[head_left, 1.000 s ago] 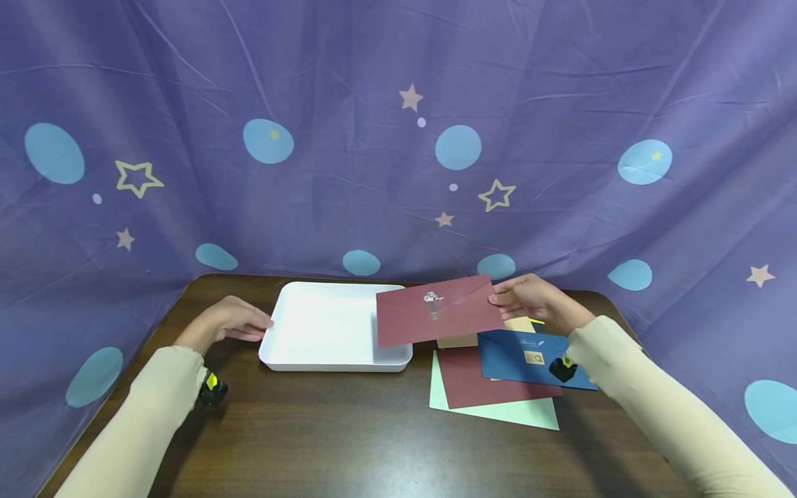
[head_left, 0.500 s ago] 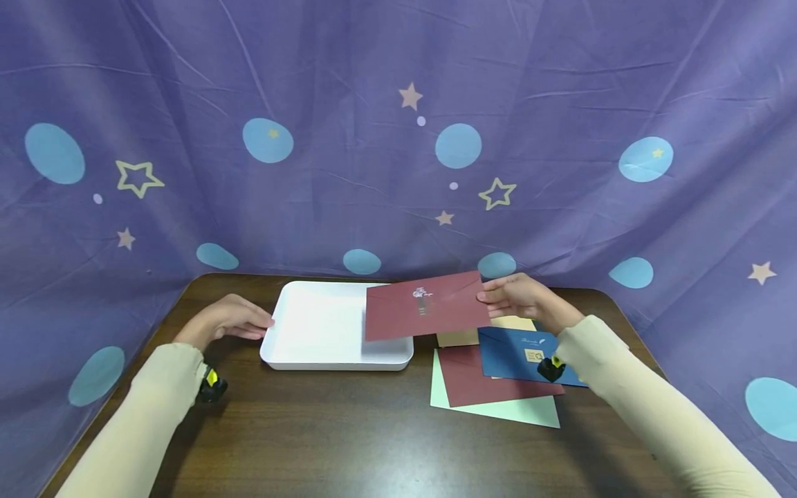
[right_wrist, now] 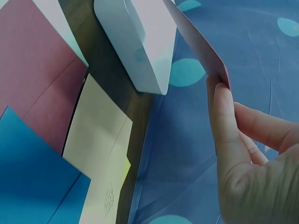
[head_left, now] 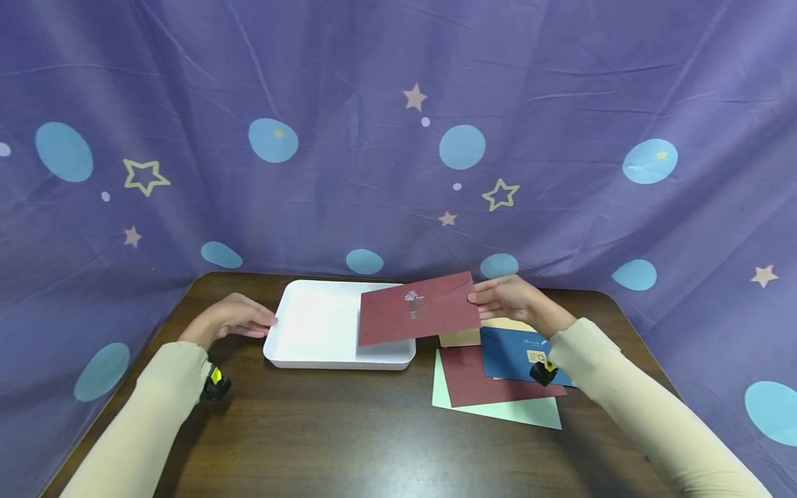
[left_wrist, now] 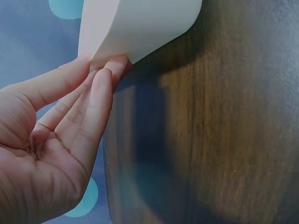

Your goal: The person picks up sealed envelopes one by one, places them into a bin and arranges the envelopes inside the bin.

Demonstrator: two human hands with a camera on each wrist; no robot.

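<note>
My right hand [head_left: 507, 301] pinches a dark red envelope [head_left: 398, 321] by its right end. The envelope is held over the right part of a white tray [head_left: 311, 325], its printed side showing. In the right wrist view the envelope [right_wrist: 201, 44] appears nearly edge-on between thumb and fingers [right_wrist: 224, 112]. At the tray's left end, my left hand [head_left: 239, 318] holds the rim. The left wrist view shows thumb and fingertips meeting at the tray's corner [left_wrist: 140, 28].
To the right of the tray lies a spread of overlapping envelopes: a blue one [head_left: 510, 353], another dark red one [head_left: 467, 387], a pale green one [head_left: 523, 413] and a tan one [head_left: 459, 339]. The brown wooden table [head_left: 324, 429] meets a purple curtain [head_left: 349, 173] at its far edge.
My right hand has moved left with the dark red envelope, bringing it farther over the tray. My left hand stays at the tray's left end.
</note>
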